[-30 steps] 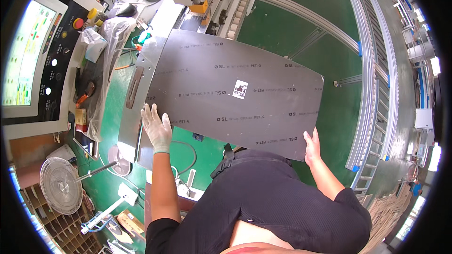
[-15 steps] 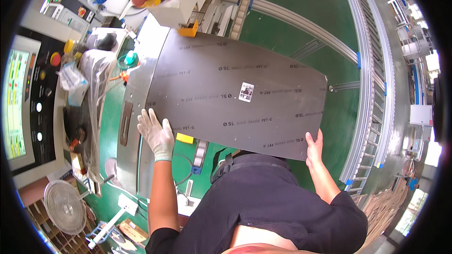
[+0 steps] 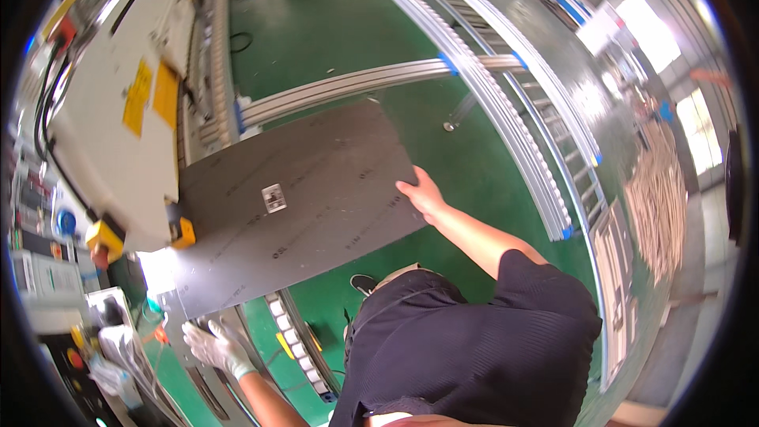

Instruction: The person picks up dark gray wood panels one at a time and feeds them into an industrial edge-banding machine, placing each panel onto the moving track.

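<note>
A large dark grey flat panel (image 3: 316,221) with a film of repeated print and a small white label (image 3: 273,198) stretches in front of me. My right hand (image 3: 424,194), bare, grips the panel's right edge, thumb on top and the other fingers mostly hidden beneath. My left hand (image 3: 219,349), in a whitish glove, is open at the near left edge of the panel, fingers stretched out over the metal machine bed. Whether those fingertips touch the panel I cannot tell. The panel's left end lies on the bed, close to a yellow guard piece (image 3: 183,232).
A tall cream machine (image 3: 118,134) with yellow labels rises at the left. Roller rails (image 3: 296,340) run below the panel, and a metal frame (image 3: 348,83) crosses beyond it. A long roller conveyor (image 3: 482,103) stands at the right, with stacked strips (image 3: 660,198) past it.
My view has swung to the right, so the machine sits lower and farther left. The panel appears turned and shifted left, with my right hand still gripping it and my left hand still open.
</note>
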Action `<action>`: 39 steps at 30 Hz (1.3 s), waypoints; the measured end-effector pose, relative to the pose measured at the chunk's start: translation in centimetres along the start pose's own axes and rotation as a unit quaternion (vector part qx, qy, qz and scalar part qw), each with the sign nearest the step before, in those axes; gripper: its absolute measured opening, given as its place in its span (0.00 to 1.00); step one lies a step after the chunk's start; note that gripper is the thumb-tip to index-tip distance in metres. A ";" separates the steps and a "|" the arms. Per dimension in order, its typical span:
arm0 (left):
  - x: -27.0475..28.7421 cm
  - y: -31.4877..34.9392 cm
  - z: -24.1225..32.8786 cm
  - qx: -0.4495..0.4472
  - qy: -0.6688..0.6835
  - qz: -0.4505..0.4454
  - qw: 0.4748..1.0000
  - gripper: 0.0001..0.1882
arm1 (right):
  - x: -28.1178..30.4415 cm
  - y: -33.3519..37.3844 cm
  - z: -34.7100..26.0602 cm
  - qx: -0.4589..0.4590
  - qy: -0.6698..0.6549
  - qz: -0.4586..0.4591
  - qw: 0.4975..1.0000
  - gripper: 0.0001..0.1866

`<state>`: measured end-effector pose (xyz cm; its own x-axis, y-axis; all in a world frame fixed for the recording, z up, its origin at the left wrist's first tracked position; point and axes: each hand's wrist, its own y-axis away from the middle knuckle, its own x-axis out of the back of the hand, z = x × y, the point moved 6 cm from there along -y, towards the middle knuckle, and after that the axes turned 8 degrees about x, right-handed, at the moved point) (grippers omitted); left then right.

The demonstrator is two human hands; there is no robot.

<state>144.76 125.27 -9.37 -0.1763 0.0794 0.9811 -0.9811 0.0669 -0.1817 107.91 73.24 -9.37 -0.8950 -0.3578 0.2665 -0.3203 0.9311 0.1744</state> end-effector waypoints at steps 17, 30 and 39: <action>5.0 9.1 14.2 -0.264 0.131 0.120 0.948 0.39 | 2.0 2.1 9.8 0.039 0.043 -0.088 0.994 0.19; 5.3 22.0 17.6 -0.404 0.153 -0.022 0.902 0.38 | 6.9 13.7 19.2 -0.031 0.293 -0.255 0.921 0.19; 5.7 27.6 15.5 -0.423 0.157 -0.076 0.889 0.37 | 10.8 26.2 24.8 -0.018 0.303 -0.302 0.904 0.20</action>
<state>115.43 112.14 -7.80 0.1152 0.2700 0.9559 -0.5573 0.8142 -0.1628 82.09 95.54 -25.41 -0.2225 -0.7836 0.5801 -0.6743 0.5534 0.4890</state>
